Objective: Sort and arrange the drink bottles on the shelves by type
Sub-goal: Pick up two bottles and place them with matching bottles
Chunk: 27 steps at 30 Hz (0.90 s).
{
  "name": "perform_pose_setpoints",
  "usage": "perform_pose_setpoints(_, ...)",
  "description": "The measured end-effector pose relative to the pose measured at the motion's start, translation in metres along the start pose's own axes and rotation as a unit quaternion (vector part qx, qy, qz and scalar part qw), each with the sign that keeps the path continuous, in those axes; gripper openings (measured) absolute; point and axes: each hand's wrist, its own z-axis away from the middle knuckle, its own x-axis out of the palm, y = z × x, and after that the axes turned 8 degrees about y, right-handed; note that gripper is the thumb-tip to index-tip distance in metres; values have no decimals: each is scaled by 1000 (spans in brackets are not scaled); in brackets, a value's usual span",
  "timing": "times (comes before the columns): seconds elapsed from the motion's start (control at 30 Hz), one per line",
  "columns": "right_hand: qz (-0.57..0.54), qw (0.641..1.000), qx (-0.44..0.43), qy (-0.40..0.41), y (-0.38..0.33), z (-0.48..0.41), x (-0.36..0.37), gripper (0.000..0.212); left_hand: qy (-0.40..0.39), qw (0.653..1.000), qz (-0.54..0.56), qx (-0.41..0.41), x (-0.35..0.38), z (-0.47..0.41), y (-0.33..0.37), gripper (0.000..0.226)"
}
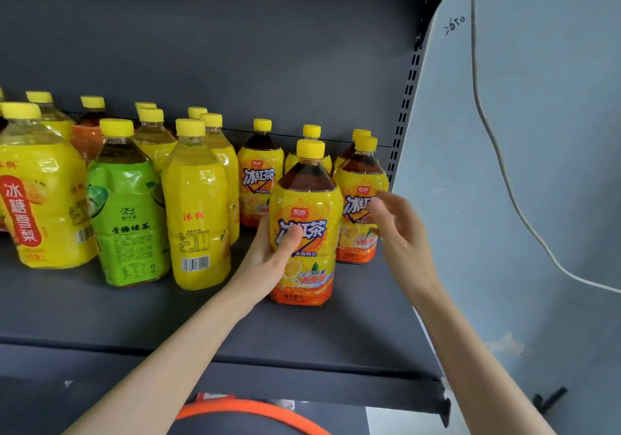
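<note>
on the shelf (100,313), right of centre, my left hand (268,260) grips the front iced tea bottle (304,233), thumb across its label; my right hand (400,233) hovers beside it, fingers apart.

head camera looks forward, close, onto the dark shelf (302,333).
</note>
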Motion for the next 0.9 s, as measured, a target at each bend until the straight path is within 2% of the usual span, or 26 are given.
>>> perform_pose_setpoints(0.03,-11,999,1,-44,-4,6,-2,36,-17,1000,0,6,3,1,0,44)
perform_pose_setpoints(0.1,-2,996,-4,-89,-7,12,-5,43,-47,999,4,13,11,0,-3,38)
perform_pose_setpoints(0.27,15,999,-26,-43,-8,12,-18,65,-127,992,-12,14,34,-10,-5,52)
perform_pose_setpoints(0.37,35,999,-21,-30,-3,4,-28,61,-149,987,-62,16,41,-15,-6,52)
perform_pose_setpoints(0.47,48,998,-20,-25,0,-1,-34,60,-147,972,-177,55,36,-23,-18,74)
perform_pose_setpoints(0.53,54,998,-24,-22,-1,-1,-34,63,-161,962,-214,58,31,-27,-25,88)
perform_pose_setpoints(0.7,55,998,-33,-14,-2,-4,-29,54,-184,960,-201,64,27,-37,-28,89)
perform_pose_setpoints(0.9,79,995,-54,9,2,-6,-26,51,-206,966,-151,25,30,-38,-29,87)
